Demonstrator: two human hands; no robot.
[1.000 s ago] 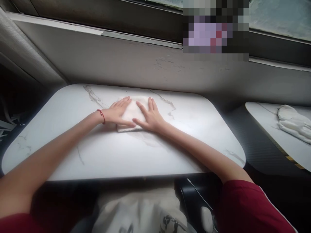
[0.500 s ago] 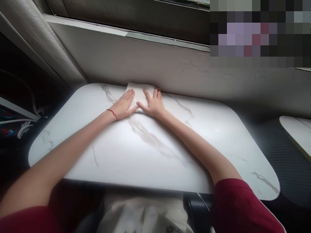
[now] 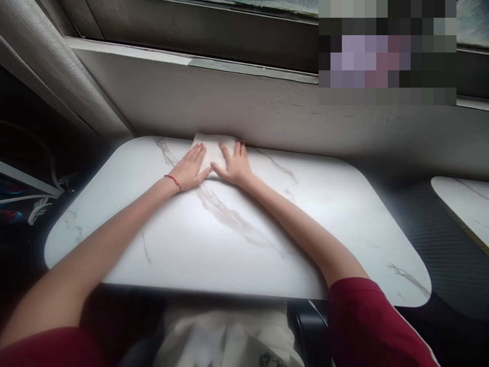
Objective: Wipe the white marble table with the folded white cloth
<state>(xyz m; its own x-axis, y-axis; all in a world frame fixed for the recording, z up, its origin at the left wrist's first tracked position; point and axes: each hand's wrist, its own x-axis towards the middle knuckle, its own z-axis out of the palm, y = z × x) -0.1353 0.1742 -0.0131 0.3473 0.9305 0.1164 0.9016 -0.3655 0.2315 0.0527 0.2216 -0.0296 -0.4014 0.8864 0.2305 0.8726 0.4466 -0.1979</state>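
A folded white cloth [image 3: 209, 153] lies at the far edge of a white marble-patterned table [image 3: 183, 244], close against the wall. On its left side rests my left hand [image 3: 191, 167], flat with the fingers stretched out and a red string bracelet at the wrist. My right hand [image 3: 236, 164] presses on the cloth's right side, its fingers spread and their tips near the far edge. The two thumbs nearly meet at the near edge of the cloth. Neither hand grips it; both lie on top.
Behind the table rises a pale wall [image 3: 191, 102] with a window ledge [image 3: 252, 71] above. A second marble-patterned table [image 3: 466, 204] stands at the right. White cables [image 3: 38, 204] hang in the dark area at the left.
The view has shifted slightly, so the table and both hands appear a little further left. On the table, both hands and the cloth stay in nearly the same place.
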